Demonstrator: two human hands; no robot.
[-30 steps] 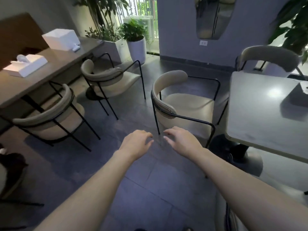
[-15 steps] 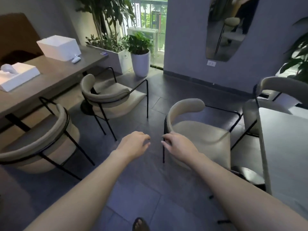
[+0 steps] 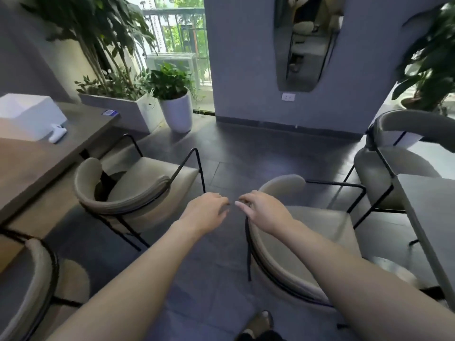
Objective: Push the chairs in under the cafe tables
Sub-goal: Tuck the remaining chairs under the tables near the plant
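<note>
A beige chair [image 3: 317, 225] with a black metal frame stands just ahead, its seat facing the grey cafe table [image 3: 430, 207] at the right edge. My right hand [image 3: 264, 211] lies over the left end of its curved backrest, fingers bent down and apart, not clearly gripping. My left hand [image 3: 205, 211] hovers beside it over the floor, fingers loosely curled, holding nothing. A second beige chair [image 3: 138, 193] stands out from the wooden table [image 3: 37, 168] on the left. A third chair [image 3: 37, 279] is at the lower left.
Another chair [image 3: 394, 173] sits at the grey table's far side. The table's round metal base [image 3: 391, 271] is on the floor near the chair. A white box [image 3: 29, 114] rests on the wooden table. A white plant pot [image 3: 177, 114] and planter [image 3: 118, 107] line the back.
I have moved closer to the near chair. Both hands have come forward, and the right one now reaches the backrest. The grey table has slid toward the right edge.
</note>
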